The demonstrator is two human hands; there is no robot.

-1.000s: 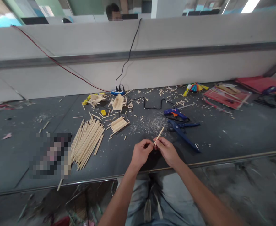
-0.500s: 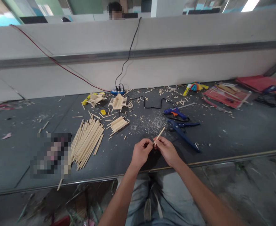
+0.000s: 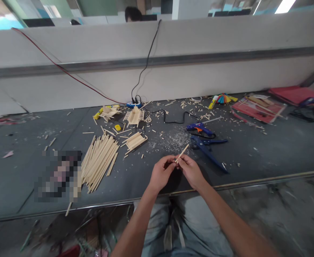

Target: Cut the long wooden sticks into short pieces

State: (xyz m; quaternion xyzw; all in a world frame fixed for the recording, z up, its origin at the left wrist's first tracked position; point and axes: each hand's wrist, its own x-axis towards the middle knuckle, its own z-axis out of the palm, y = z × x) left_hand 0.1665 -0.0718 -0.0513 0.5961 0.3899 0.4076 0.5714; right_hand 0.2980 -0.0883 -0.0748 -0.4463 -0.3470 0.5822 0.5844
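A short wooden stick (image 3: 183, 152) is pinched between the thumb and fingers of my right hand (image 3: 191, 172), its upper end pointing up and away to the right. Against the lower end of the stick my left hand (image 3: 160, 172) is closed, thumb and fingertips together; just what its fingertips cover is hidden. Both hands are just above the table's near edge. Beyond and to the right of them lie a blue-handled cutter (image 3: 209, 153) and a blue glue gun (image 3: 199, 129). A small half-built stick model (image 3: 134, 141) rests to the left.
Long wooden sticks (image 3: 100, 162) lie in a pile at left. Behind are two more stick models, one winged (image 3: 134, 117), and a blue power socket (image 3: 134, 105) with cables. Wood scraps (image 3: 175, 139) litter the dark table (image 3: 253, 157). Red packets (image 3: 258, 109) lie at right.
The stick and my right hand have shifted very slightly to the right. My left fingers have curled a little further round the stick's lower end. The tools and models stay put.
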